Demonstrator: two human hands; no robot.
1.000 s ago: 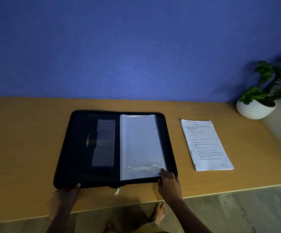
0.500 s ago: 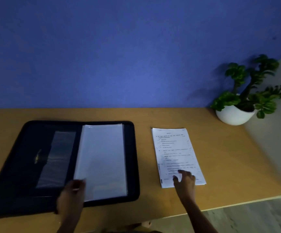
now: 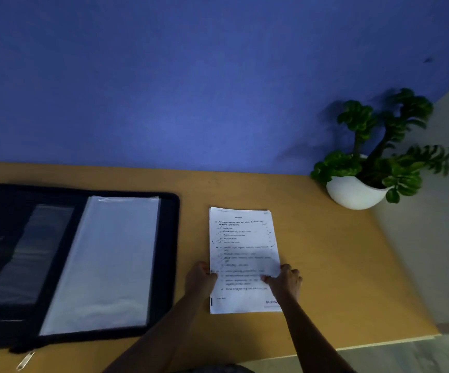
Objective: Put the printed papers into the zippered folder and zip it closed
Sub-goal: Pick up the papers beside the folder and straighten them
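Lower centre: stack of white printed papers [image 3: 243, 254] on tan wooden table [image 3: 325, 251], pinched at left edge by left hand [image 3: 201, 278], at right edge by right hand [image 3: 285, 281], thumbs on top, forearms extended forward. Left of frame: black zippered folder [image 3: 168, 265], open, apart from papers.

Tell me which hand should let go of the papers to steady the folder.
Left, probably. The left hand grips the edge of the papers nearest the open folder, which lies on that side; the right hand holds the far edge.
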